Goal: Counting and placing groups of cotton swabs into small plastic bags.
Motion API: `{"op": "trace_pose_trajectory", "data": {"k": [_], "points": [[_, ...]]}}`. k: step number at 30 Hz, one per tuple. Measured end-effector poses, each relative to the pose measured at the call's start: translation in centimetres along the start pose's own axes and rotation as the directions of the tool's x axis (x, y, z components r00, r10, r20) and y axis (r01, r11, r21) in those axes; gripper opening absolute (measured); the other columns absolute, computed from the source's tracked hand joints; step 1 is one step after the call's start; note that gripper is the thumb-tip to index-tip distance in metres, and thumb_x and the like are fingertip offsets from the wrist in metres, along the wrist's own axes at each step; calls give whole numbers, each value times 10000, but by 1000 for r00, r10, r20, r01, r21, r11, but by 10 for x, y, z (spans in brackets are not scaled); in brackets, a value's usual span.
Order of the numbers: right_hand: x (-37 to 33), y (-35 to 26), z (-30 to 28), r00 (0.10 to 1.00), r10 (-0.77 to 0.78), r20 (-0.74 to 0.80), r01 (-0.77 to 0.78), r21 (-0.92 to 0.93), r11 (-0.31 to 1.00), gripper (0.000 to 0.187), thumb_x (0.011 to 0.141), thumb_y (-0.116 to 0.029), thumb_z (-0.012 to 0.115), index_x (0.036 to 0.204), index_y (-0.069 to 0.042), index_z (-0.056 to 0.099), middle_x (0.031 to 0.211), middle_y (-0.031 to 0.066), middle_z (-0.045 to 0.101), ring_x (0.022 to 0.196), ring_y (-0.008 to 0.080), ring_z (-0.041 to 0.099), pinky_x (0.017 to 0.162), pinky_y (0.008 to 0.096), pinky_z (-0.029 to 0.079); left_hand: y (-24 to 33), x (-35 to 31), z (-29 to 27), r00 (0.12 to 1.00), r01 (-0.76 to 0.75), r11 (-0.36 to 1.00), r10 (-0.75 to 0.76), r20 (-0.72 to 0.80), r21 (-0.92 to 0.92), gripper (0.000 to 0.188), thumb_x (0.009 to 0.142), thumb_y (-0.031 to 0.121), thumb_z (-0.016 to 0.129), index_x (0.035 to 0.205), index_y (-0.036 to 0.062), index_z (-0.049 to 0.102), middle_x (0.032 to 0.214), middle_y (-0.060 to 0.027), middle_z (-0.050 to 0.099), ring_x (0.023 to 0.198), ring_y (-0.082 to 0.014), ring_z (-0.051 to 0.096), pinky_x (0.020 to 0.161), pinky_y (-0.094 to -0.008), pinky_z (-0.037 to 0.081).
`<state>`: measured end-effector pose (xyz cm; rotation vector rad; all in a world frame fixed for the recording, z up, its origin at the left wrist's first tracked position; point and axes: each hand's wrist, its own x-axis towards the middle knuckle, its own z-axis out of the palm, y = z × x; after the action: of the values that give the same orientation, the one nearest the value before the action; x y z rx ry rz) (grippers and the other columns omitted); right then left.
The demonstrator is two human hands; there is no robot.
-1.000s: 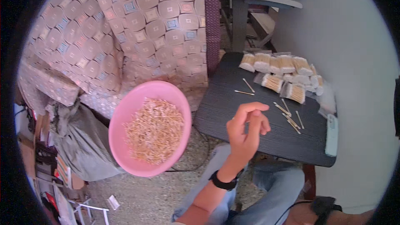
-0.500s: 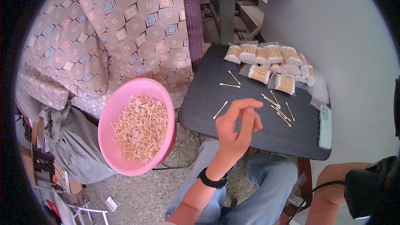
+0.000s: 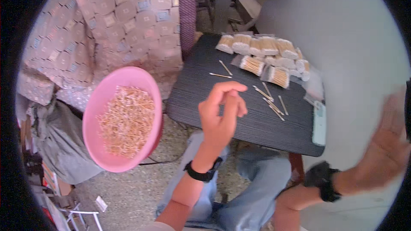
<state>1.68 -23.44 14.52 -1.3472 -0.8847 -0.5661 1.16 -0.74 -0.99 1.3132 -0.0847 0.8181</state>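
Observation:
My left hand [image 3: 222, 113] hovers above the dark table [image 3: 188, 96], its fingers curled and thumb close to the index finger; nothing shows between them. Just beyond it lie two loose cotton swabs [image 3: 221, 75], and to its right several more cotton swabs [image 3: 269, 102] are scattered. My right hand [image 3: 387, 145] is raised at the far right in front of the wall, blurred, with fingers stretched upward and holding nothing visible. Small clear bags of cotton swabs [image 3: 278, 77] are heaped along the table's back right. Left of the table, a pink tub [image 3: 92, 141] holds a mass of loose swabs [image 3: 128, 122].
A pale phone-like case [image 3: 319, 124] lies at the table's right edge, beside clear plastic bags [image 3: 313, 87]. A pale wall [image 3: 351, 51] rises on the right. Patterned fabric [image 3: 128, 21] hangs behind the tub. A grey cloth [image 3: 64, 141] sits at left. My legs are under the table.
My right hand has come into view at the right, its arm swinging up and outward. My left hand keeps its curled pose. The whole scene has shifted left and up slightly.

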Motion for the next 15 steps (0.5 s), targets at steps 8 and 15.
{"op": "trace_pose_trajectory", "data": {"k": [8,15], "points": [[-56,179,-56,827,545,-136,-419,-796,437,394,809,-82,605,1195,-37,535,1124,189,594,1055,297,567,892,370,443,-24,6,-11,990,142,989,-143,22,31,135,919,67,456,948,19,579,604,-31,565,551,-61,513,520,-206,409],[-75,243,-112,566,818,-97,-143,-990,-18,433,734,-35,594,1162,-98,573,1089,166,607,990,343,580,825,435,470,-37,8,-9,970,224,966,-233,66,128,150,922,113,470,932,37,599,606,-28,571,562,-71,529,528,-214,418]]}}
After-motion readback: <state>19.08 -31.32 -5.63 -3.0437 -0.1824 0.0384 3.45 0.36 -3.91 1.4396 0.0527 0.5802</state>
